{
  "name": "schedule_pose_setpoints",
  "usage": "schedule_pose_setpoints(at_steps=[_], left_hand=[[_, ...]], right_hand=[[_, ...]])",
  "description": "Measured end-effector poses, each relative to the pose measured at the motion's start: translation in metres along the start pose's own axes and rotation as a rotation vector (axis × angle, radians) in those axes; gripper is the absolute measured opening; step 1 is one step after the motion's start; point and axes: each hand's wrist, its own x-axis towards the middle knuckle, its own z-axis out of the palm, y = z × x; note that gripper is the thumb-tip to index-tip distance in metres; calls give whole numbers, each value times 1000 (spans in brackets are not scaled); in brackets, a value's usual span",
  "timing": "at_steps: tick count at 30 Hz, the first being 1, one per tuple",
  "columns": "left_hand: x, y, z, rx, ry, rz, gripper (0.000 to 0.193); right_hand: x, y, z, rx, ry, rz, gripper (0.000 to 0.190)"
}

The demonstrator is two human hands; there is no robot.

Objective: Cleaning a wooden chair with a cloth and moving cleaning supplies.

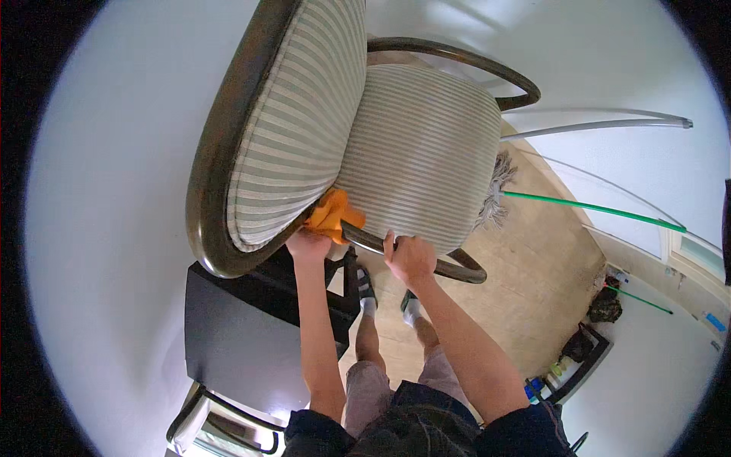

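Observation:
An armchair (pixel 420 148) with a striped seat and a striped backrest (pixel 297 114) in a dark, glossy frame is before me. My left hand (pixel 310 244) holds an orange cloth (pixel 334 216) against the near armrest (pixel 365 239), close to where it meets the backrest frame. Part of the cloth wraps the rail and hides it there. Farther forward along the same armrest, my right hand (pixel 412 257) grips the rail, thumb up. The far armrest (pixel 457 52) curves along the other side of the seat, untouched.
A black table or cabinet (pixel 245 331) stands beside my left arm. Past the seat's front lie a grey string mop head (pixel 495 191) with a green handle (pixel 594 210) and a grey pole (pixel 594 125). Bags (pixel 605 308) and a dark rack (pixel 591 360) line the right wall.

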Motion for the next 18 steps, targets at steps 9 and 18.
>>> schedule_pose_setpoints(at_steps=[9,18], left_hand=[[62,27,-31,50,-18,-3,52],[1,-93,-80,599,-127,549,51]], right_hand=[[-1,-7,0,29,-35,-17,58],[-6,-8,-8,-35,-48,5,47]])
